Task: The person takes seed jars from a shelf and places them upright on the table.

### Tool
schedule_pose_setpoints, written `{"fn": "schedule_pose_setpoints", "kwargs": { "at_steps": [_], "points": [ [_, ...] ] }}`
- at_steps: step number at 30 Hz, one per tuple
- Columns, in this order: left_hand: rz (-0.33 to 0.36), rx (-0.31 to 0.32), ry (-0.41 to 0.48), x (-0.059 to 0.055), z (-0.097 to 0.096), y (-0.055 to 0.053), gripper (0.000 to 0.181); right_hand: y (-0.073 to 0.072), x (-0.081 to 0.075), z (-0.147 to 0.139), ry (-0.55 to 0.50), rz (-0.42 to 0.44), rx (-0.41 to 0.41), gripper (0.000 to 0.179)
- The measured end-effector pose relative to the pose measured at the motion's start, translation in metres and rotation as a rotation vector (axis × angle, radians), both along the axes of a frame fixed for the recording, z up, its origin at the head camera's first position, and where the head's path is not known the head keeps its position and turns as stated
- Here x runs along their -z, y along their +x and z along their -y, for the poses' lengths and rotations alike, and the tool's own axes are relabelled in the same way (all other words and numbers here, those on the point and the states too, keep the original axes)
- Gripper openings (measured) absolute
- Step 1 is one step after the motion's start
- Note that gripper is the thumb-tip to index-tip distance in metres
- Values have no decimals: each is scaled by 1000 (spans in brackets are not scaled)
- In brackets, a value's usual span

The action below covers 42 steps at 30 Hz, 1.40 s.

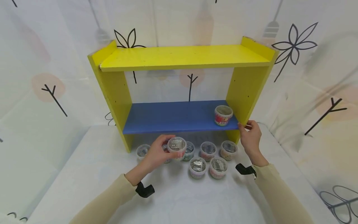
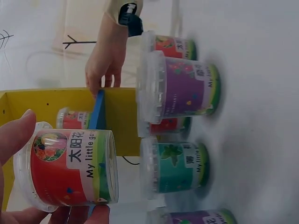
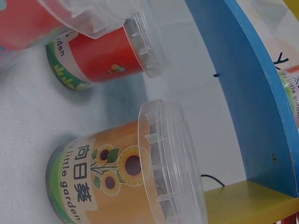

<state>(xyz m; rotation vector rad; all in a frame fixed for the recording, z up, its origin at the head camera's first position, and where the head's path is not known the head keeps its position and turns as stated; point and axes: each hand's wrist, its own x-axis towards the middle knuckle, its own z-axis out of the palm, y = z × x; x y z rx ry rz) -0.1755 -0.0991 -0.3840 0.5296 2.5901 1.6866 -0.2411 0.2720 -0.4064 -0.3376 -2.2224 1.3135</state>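
My left hand grips a small clear-lidded plastic tub in front of the shelf, above the table. Its red "My little garden" label shows in the left wrist view, with thumb and fingers around it. My right hand holds the shelf's lower right front corner, where the blue board meets the yellow side panel. One red-labelled tub stands upright on that board at its right end. Below, an orange sunflower tub stands on the table near the right hand.
Several more lidded tubs stand on the white table, under and before the shelf, among them a purple one and a teal one. The shelf's yellow top board spans above. Printed cloth hangs behind.
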Motion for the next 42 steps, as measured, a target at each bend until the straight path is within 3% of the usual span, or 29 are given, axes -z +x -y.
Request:
{"fn": "schedule_pose_setpoints", "kwargs": {
  "at_steps": [13, 24, 33, 42],
  "points": [
    [11, -20, -27, 22, 5, 14, 75, 0, 1, 0, 14, -12, 3, 39],
    [35, -17, -10, 39, 4, 18, 75, -2, 2, 0, 17, -15, 11, 38],
    [8, 5, 11, 45, 2, 22, 75, -1, 2, 0, 15, -9, 8, 38],
    [13, -5, -61, 47, 0, 29, 76, -1, 1, 0, 11, -18, 3, 37]
  ]
}}
